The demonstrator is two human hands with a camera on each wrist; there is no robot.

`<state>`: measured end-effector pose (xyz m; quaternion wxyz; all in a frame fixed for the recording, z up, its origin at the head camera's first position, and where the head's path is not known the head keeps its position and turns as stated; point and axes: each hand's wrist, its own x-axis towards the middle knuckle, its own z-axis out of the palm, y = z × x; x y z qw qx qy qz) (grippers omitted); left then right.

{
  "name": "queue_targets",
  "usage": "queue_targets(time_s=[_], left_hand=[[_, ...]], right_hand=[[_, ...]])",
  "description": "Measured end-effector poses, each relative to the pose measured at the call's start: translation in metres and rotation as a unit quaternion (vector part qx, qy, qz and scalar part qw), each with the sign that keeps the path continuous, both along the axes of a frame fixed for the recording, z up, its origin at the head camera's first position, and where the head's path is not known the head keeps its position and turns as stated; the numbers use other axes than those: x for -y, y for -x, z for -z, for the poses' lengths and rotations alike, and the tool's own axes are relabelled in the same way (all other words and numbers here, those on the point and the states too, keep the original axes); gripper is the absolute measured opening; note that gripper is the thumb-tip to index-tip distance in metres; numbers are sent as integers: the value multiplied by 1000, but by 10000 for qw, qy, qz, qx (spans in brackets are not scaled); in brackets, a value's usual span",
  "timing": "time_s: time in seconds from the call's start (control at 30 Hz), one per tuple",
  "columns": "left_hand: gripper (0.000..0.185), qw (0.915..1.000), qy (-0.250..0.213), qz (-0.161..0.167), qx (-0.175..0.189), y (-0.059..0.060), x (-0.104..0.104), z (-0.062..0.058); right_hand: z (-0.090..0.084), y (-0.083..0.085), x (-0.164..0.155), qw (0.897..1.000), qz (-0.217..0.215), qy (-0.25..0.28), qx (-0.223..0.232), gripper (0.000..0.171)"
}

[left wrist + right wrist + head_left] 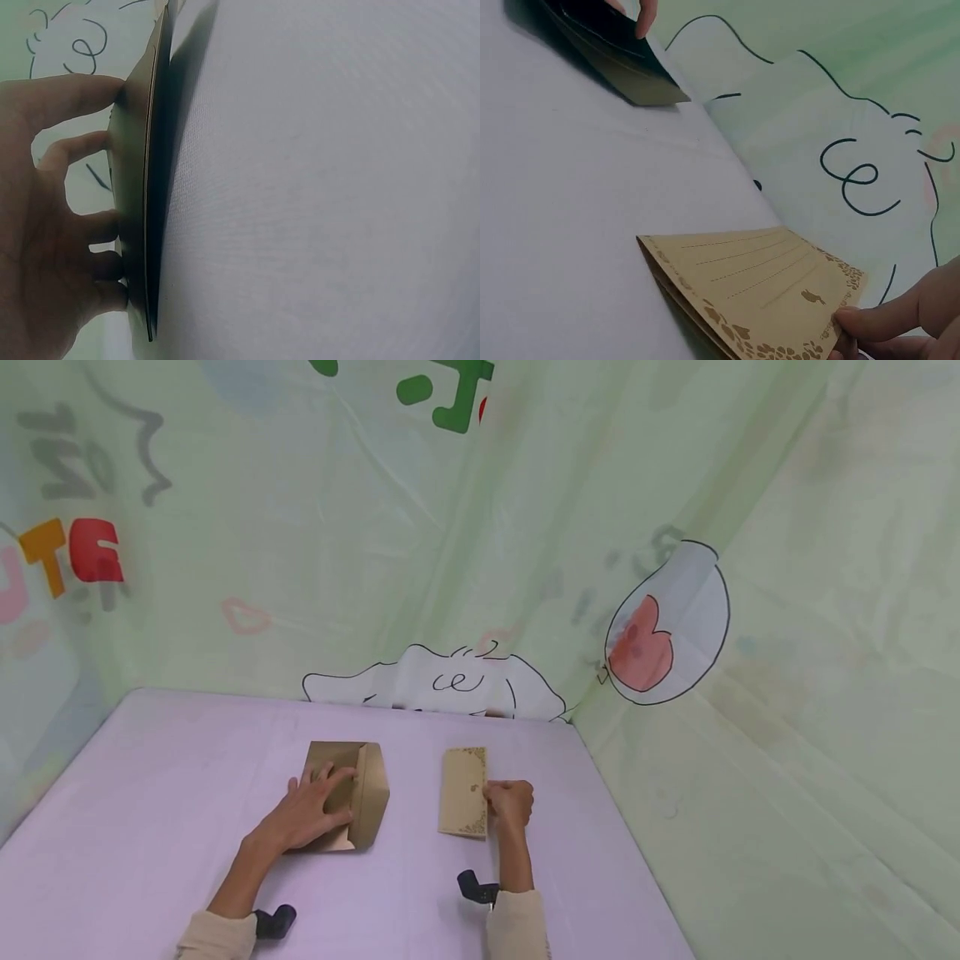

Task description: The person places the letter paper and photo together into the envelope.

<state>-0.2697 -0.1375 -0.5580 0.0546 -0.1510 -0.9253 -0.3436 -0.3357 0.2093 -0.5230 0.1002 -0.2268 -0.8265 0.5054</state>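
**Two hands, one envelope and one folded card on a lilac table**

Two bare hands work side by side on a pale lilac tabletop [150,793], hemmed in by a green cloth backdrop [525,527] printed with cartoon drawings.

The left hand [311,814] lies flat on a gold-brown paper envelope [367,793], its flap open toward the right. The fingers are straight and spread apart, pressing down; I judge this pins the envelope so it cannot slide. In the left wrist view the fingertips [90,90] rest against the envelope's dark surface.

The right hand [512,802] sits just right of a tan folded card with an ornamental printed border [463,792]. Its fingers are curled, pinching the card's right edge, which lifts slightly off the table in the right wrist view. The card lies near the envelope, not touching it.
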Motion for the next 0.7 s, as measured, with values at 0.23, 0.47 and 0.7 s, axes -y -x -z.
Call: queue_targets(time_s=[0.23, 0.47, 0.7], left_hand=[[64, 9998, -132, 11, 120, -2, 1, 1], [65, 9998, -137, 9, 170, -2, 0, 0], [66, 9997, -160, 4, 202, 0, 1, 2]], right_hand=[[-7, 0, 3, 9838, -315, 1766, -29, 17], [-7, 0, 28, 9707, -811, 2254, 171, 16], [0, -4, 69, 9679, -1286, 2108, 477, 13]])
